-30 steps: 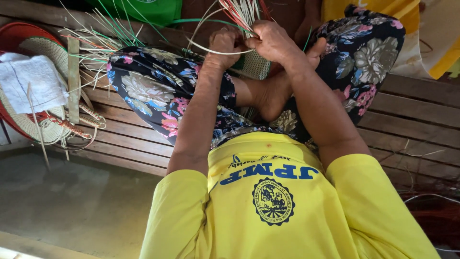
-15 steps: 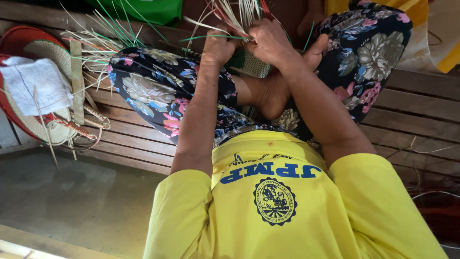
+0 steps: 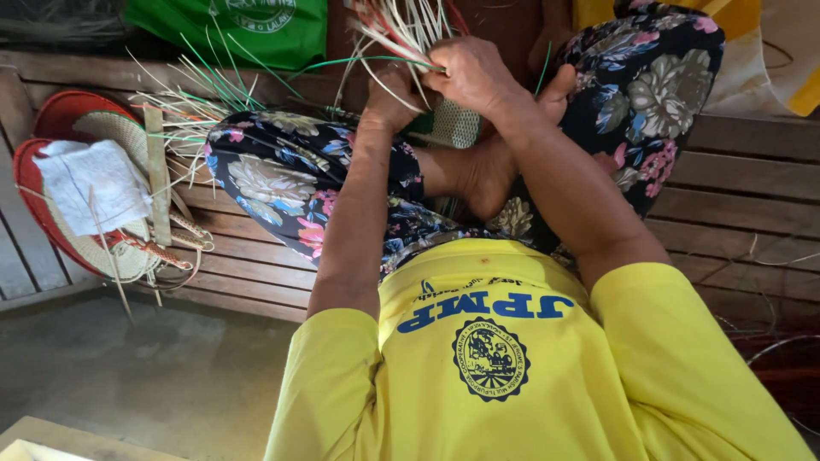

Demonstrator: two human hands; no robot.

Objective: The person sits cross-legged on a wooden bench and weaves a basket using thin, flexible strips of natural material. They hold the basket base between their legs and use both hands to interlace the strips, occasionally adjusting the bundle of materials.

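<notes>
Both hands grip the work: the right hand (image 3: 474, 72) pinches pale strips (image 3: 401, 30) rising just above it, the left hand (image 3: 389, 98) closes beside it on the woven piece (image 3: 457, 128), so tension should be kept even across each strand.

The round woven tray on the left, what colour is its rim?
Red, seen in the head view: the woven tray has a red rim.

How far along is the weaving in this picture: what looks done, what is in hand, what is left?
Done: a small woven patch shows below the hands. In hand: the right hand and left hand grip loose pale strips and a green strand. Left: many strip ends stand unwoven, and spare strips lie on the wooden floor.
</notes>
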